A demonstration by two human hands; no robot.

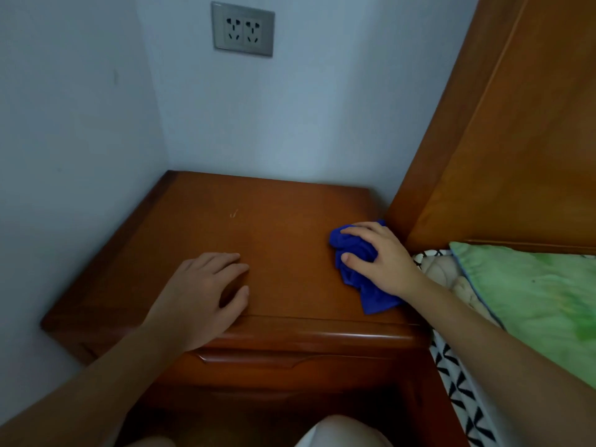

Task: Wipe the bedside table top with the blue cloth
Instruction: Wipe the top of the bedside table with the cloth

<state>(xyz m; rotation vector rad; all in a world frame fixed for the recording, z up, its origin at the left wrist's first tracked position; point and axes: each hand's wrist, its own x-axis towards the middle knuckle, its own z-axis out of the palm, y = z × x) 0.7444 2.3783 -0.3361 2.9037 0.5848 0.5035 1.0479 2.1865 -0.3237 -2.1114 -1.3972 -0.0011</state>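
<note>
The bedside table (258,227) is reddish-brown wood and stands in a corner between two pale walls. A crumpled blue cloth (361,275) lies on its right side, near the front edge. My right hand (383,256) rests on top of the cloth with the fingers curled around it, pressing it onto the wood. My left hand (203,291) lies flat on the front left part of the top, fingers spread, holding nothing. A small pale scratch or speck (233,213) shows near the middle of the top.
A wooden headboard (503,140) rises right beside the table. A green pillow (532,291) and black-and-white patterned bedding (458,382) lie at the right. A double wall socket (242,29) sits above the table. A drawer front (274,362) is below the top.
</note>
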